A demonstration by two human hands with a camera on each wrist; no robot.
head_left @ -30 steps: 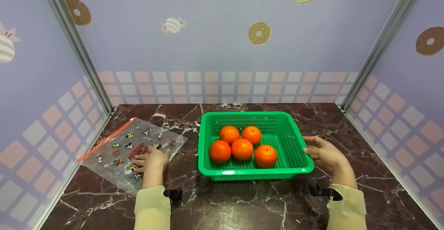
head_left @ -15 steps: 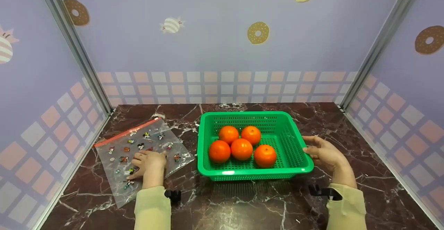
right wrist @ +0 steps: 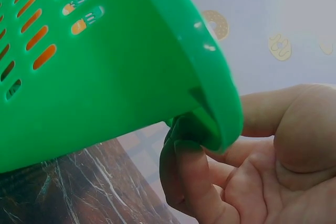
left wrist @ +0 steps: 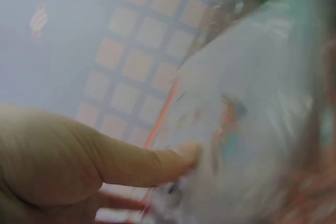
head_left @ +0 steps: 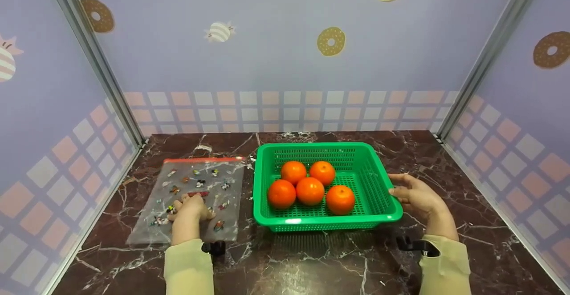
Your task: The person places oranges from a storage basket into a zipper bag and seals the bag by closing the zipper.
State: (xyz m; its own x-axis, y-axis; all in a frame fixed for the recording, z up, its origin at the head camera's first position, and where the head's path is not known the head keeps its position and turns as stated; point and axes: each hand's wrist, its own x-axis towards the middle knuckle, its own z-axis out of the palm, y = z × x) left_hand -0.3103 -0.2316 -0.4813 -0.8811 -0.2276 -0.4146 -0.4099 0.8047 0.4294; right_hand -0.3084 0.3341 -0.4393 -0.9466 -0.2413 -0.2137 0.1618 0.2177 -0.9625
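In the head view my left hand rests with spread fingers on a clear zip bag. The bag has a red zip strip along its far edge and is printed with small cartoon figures. A blurred left wrist view shows the extended thumb against the plastic. At the right, my right hand grips the rim of a green plastic basket; the right wrist view has the fingers curled under the rim and the thumb at its outer side. Several oranges lie inside the basket.
The dark marbled tabletop is bounded by patterned panels on both sides and a back wall with tile and donut prints. The basket stands close to the bag's right edge.
The zip bag has turned clockwise under my left hand and shifted right, so its red strip now runs nearly level. My left hand moved slightly; the right hand and basket stayed in place.
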